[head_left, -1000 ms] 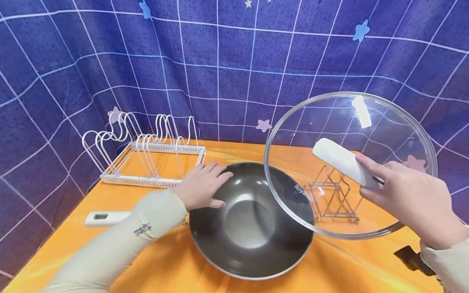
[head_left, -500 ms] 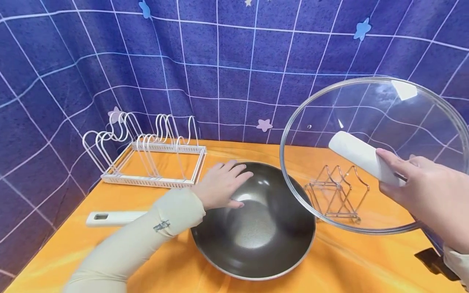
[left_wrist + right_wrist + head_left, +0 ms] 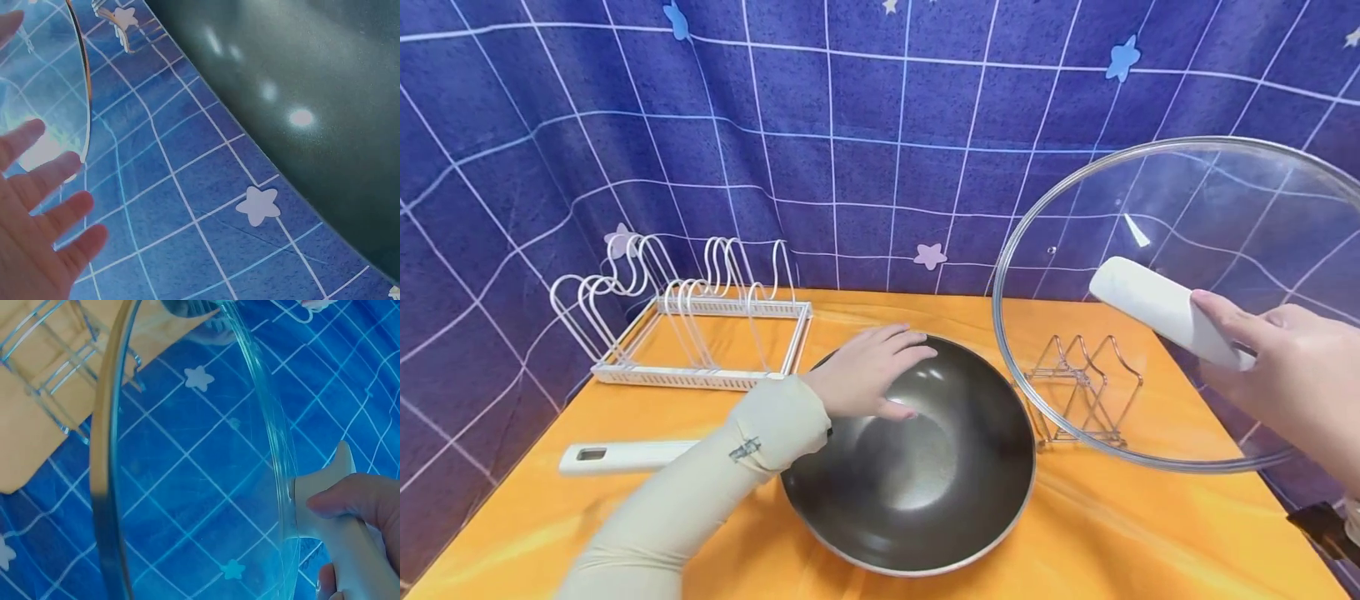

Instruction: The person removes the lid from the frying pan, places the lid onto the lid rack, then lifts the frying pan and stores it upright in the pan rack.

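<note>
A large dark wok (image 3: 917, 500) with a white handle (image 3: 625, 456) stands on the orange cloth, handle toward the left. My left hand (image 3: 876, 371) hovers over the wok's upper left part, palm down and fingers spread; in the left wrist view its fingers (image 3: 62, 169) are apart and hold nothing. At the right, my right hand (image 3: 1292, 358) grips the white handle (image 3: 1172, 312) of a round glass lid (image 3: 1075, 183), which is held up and tilted. The right wrist view shows the thumb on the lid's handle (image 3: 350, 550) and the metal-rimmed glass beside it.
A white wire rack (image 3: 700, 379) stands at the back left of the cloth-covered table (image 3: 760, 542). Behind the lid, a small metal wire rack (image 3: 1086, 379) stands to the right of the wok. A blue gridded curtain (image 3: 865, 150) with stars hangs at the back.
My right hand has carried the lid up and to the right, away from over the wok's edge. My left hand has moved rightward over the wok.
</note>
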`<state>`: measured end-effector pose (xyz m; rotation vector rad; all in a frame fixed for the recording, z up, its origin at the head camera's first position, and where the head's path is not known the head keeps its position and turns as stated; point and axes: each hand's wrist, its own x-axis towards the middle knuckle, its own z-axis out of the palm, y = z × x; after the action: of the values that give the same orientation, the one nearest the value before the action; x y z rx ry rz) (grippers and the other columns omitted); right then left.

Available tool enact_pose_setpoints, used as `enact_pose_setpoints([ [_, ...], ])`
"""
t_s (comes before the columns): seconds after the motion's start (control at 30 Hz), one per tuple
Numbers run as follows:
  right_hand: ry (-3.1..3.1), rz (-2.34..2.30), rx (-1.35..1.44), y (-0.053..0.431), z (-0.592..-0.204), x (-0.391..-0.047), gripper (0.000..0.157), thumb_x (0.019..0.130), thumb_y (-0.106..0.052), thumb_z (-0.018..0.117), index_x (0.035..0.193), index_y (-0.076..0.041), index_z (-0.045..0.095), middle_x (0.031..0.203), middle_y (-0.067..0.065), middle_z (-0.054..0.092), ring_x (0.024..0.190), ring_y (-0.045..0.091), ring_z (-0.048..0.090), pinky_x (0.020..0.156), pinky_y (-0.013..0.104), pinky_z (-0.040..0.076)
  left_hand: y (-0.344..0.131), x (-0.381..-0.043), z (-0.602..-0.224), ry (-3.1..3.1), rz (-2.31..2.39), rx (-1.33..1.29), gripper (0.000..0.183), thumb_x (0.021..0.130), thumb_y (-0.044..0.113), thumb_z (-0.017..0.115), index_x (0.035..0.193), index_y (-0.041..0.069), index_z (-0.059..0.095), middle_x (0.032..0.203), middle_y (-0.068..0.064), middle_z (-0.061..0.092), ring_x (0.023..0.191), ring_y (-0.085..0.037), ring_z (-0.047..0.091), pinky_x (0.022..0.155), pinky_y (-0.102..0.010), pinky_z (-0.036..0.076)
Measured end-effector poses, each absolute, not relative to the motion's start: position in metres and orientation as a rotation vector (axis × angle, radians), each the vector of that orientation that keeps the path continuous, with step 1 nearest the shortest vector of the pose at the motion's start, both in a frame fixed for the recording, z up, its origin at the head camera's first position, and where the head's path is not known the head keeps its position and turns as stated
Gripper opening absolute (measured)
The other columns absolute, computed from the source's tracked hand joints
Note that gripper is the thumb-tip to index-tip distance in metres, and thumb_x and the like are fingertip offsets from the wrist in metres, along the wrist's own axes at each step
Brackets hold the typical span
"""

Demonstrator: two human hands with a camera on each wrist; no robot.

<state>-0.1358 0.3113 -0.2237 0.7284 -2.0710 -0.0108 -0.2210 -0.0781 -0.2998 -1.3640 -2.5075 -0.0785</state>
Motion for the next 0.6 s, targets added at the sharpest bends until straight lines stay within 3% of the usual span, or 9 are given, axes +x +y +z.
enact_pose_setpoints([
  [0.07, -2.057, -0.009, 0.736, 0.315, -0.222, -0.137, 0.072, 0.096, -0.064, 0.019, 0.136, -0.011, 0.045, 0.056, 0.031, 0.053, 0.038, 0.036, 0.044, 0.037, 0.057, 0.041, -0.076, -0.224, -0.299, -2.499, -0.097, -1.374, 0.074, 0.077, 0.045, 0.077, 0.137, 0.01, 0.052, 0.142, -0.013, 0.05, 0.133, -0.034, 0.043, 0.108, -0.048, 0.037],
  [0.1, -2.053, -0.007, 0.735, 0.316, -0.222, -0.137, 0.061, 0.099, -0.056, 0.027, 0.135, -0.011, 0.046, 0.056, 0.032, 0.052, 0.038, 0.037, 0.044, 0.037, 0.057, 0.041, -0.074, -0.225, -0.299, -2.495, -0.105, -1.378, 0.074, 0.076, 0.044, 0.077, 0.137, 0.01, 0.052, 0.142, -0.013, 0.05, 0.133, -0.034, 0.043, 0.108, -0.048, 0.037],
  [0.13, -2.05, -0.016, 0.729, 0.318, -0.221, -0.137, 0.056, 0.099, -0.048, 0.035, 0.125, -0.002, 0.053, 0.055, 0.032, 0.052, 0.038, 0.036, 0.042, 0.037, 0.056, 0.04, -0.073, -0.226, -0.299, -2.489, -0.107, -1.382, 0.074, 0.076, 0.044, 0.077, 0.137, 0.01, 0.052, 0.142, -0.013, 0.049, 0.133, -0.034, 0.042, 0.107, -0.048, 0.037],
  [0.23, -2.041, -0.009, 0.717, 0.323, -0.22, -0.139, 0.062, 0.097, -0.048, 0.035, 0.101, 0.01, 0.058, 0.054, 0.031, 0.051, 0.038, 0.032, 0.038, 0.037, 0.056, 0.041, -0.065, -0.227, -0.299, -2.469, -0.093, -1.39, 0.074, 0.077, 0.046, 0.076, 0.137, 0.01, 0.051, 0.143, -0.013, 0.049, 0.134, -0.033, 0.042, 0.108, -0.047, 0.037],
  [0.3, -2.038, 0.007, 0.712, 0.326, -0.221, -0.14, 0.064, 0.096, -0.048, 0.035, 0.101, 0.012, 0.058, 0.055, 0.033, 0.051, 0.039, 0.033, 0.038, 0.04, 0.059, 0.041, -0.06, -0.228, -0.299, -2.455, -0.087, -1.399, 0.073, 0.078, 0.047, 0.076, 0.137, 0.011, 0.052, 0.143, -0.013, 0.049, 0.134, -0.034, 0.042, 0.108, -0.047, 0.037],
  [0.37, -2.03, 0.03, 0.7, 0.331, -0.222, -0.143, 0.079, 0.094, -0.059, 0.021, 0.105, 0.011, 0.057, 0.057, 0.034, 0.052, 0.039, 0.032, 0.037, 0.041, 0.042, 0.047, -0.053, -0.23, -0.299, -2.431, -0.076, -1.415, 0.072, 0.078, 0.047, 0.075, 0.136, 0.012, 0.052, 0.143, -0.012, 0.049, 0.135, -0.033, 0.042, 0.109, -0.046, 0.037],
  [0.47, -2.077, 0.151, 0.628, 0.336, -0.224, -0.141, 0.051, 0.089, -0.036, 0.047, 0.119, 0.004, 0.056, 0.069, 0.039, 0.058, 0.047, 0.018, 0.041, 0.059, 0.011, 0.045, -0.041, -0.232, -0.298, -2.395, -0.065, -1.448, 0.071, 0.079, 0.047, 0.075, 0.136, 0.012, 0.052, 0.142, -0.011, 0.05, 0.134, -0.032, 0.042, 0.109, -0.045, 0.037],
  [0.53, -2.095, 0.23, 0.582, 0.339, -0.226, -0.139, 0.049, 0.082, -0.023, 0.052, 0.124, 0.0, 0.055, 0.079, 0.041, 0.059, 0.053, 0.016, 0.043, 0.076, -0.002, 0.031, -0.033, -0.232, -0.297, -2.377, -0.048, -1.471, 0.07, 0.079, 0.048, 0.074, 0.136, 0.013, 0.052, 0.142, -0.01, 0.05, 0.134, -0.031, 0.042, 0.108, -0.044, 0.037],
  [0.6, -2.113, 0.302, 0.519, 0.341, -0.229, -0.137, 0.059, 0.072, -0.01, 0.056, 0.131, -0.008, 0.053, 0.088, 0.043, 0.058, 0.065, 0.011, 0.043, 0.085, -0.002, 0.022, -0.026, -0.233, -0.296, -2.367, -0.029, -1.489, 0.07, 0.08, 0.048, 0.073, 0.136, 0.014, 0.052, 0.142, -0.01, 0.05, 0.134, -0.031, 0.042, 0.107, -0.044, 0.038],
])
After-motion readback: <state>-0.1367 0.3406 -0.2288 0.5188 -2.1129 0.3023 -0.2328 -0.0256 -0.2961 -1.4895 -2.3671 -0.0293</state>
